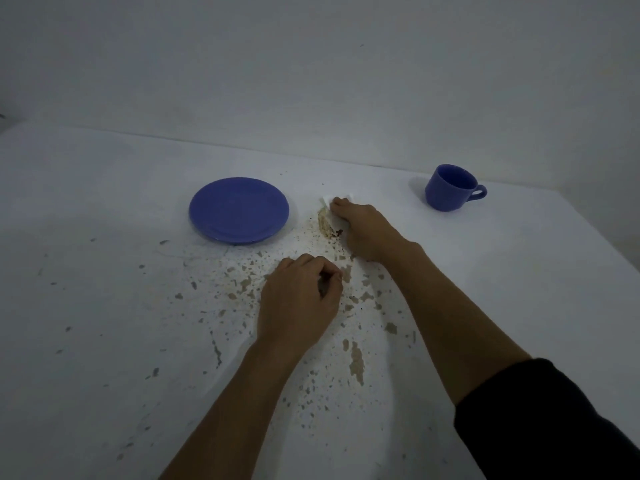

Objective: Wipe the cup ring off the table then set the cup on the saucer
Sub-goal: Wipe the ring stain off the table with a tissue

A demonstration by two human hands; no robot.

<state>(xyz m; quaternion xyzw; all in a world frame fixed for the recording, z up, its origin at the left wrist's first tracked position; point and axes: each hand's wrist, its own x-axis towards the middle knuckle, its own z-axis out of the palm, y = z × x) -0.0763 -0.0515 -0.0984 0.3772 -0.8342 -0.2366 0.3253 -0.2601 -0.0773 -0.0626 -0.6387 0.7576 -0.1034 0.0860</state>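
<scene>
The wiping is half done: a brown arc of the cup ring [325, 221] shows beside my right hand [360, 230], which lies flat, pressing a white tissue [337, 196] onto the table [104, 202]. My left hand [299, 299] rests curled; whether it holds anything I cannot tell. The blue cup [448, 188] stands apart to the right, not yet on the saucer [239, 209].

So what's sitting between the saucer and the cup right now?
In the head view, the right hand presses a white tissue at the brown cup ring.
</scene>
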